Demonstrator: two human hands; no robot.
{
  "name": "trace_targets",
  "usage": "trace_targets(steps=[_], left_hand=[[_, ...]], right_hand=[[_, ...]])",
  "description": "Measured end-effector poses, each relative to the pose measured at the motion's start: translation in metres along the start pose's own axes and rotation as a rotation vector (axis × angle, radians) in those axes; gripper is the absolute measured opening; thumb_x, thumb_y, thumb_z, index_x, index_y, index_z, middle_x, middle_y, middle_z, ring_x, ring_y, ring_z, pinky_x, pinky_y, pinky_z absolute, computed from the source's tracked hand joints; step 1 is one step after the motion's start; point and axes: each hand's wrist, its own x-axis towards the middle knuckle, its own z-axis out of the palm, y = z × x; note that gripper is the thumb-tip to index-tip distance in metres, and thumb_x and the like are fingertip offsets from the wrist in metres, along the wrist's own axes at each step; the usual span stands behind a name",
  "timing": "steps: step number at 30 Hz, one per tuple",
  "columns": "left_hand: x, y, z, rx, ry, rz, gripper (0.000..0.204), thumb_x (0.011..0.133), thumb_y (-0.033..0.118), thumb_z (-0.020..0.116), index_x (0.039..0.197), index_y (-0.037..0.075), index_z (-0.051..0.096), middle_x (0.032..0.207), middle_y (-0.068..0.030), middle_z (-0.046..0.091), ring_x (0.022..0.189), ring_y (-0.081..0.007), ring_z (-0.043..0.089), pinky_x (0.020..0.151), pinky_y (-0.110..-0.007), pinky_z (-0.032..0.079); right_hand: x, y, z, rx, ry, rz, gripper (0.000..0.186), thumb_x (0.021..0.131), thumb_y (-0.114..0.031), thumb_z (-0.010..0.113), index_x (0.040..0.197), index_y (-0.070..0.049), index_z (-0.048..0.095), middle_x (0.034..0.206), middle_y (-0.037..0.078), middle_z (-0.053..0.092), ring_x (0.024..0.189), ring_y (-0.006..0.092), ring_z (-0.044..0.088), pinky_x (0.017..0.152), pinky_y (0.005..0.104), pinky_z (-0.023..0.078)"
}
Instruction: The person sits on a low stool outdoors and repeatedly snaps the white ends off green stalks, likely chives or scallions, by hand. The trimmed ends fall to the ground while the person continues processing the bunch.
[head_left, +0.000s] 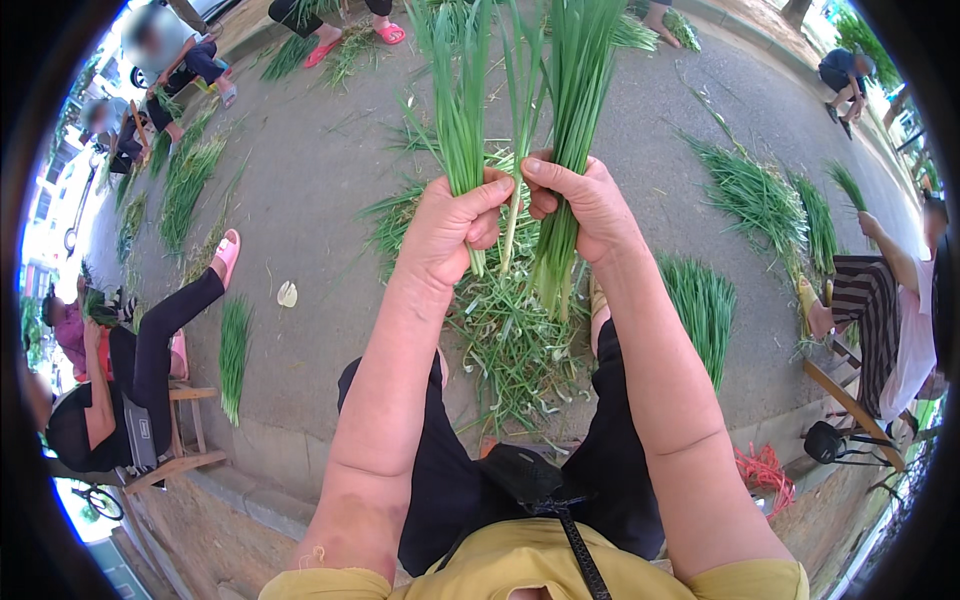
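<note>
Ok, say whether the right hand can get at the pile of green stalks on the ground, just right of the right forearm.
Probably not without letting go: the right hand is wrapped round a bunch of green stalks. Otherwise the way looks free: nothing visible lies on the pile.

Held leaves (582, 110) look smooth, slightly glossy, pavement (330, 180) rough and matt, yellow shirt (480, 568) matt cloth, stool (178, 466) wood, red twine (766, 480) plastic-like.
</note>
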Motion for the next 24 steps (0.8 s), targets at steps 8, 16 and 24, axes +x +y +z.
trace_targets(steps=[8, 16, 24], left_hand=[[-0.0025, -0.0011, 0.0005, 0.069, -0.002, 0.056, 0.011, 0.087, 0.011, 0.06, 0.094, 0.003, 0.057, 0.077, -0.0034, 0.061, 0.044, -0.0004, 0.04, 0.041, -0.016, 0.03], [-0.0036, -0.0029, 0.001, 0.069, 0.02, 0.099, 0.012, 0.088, 0.012, 0.06, 0.095, 0.003, 0.057, 0.077, -0.0025, 0.061, 0.045, -0.0004, 0.04, 0.042, -0.016, 0.029], [-0.0018, 0.0021, 0.0038, 0.107, 0.048, 0.131, 0.012, 0.084, 0.015, 0.065, 0.089, 0.004, 0.06, 0.07, -0.0015, 0.061, 0.044, -0.0021, 0.039, 0.041, -0.018, 0.029]], right_hand=[[0.0, 0.0049, 0.0011, 0.028, -0.007, -0.014, 0.018, 0.078, -0.015, 0.071, 0.086, -0.003, 0.06, 0.067, 0.002, 0.058, 0.054, 0.0096, 0.05, 0.049, 0.0242, 0.04], [-0.0019, 0.0075, 0.0036, 0.108, -0.024, 0.002, 0.017, 0.079, -0.015, 0.07, 0.088, -0.004, 0.06, 0.073, 0.002, 0.059, 0.058, 0.0093, 0.051, 0.051, 0.0244, 0.041], [-0.0001, 0.0092, 0.0025, 0.088, -0.055, 0.011, 0.017, 0.078, -0.015, 0.07, 0.087, -0.004, 0.06, 0.072, 0.003, 0.059, 0.056, 0.0088, 0.049, 0.051, 0.0243, 0.041]])
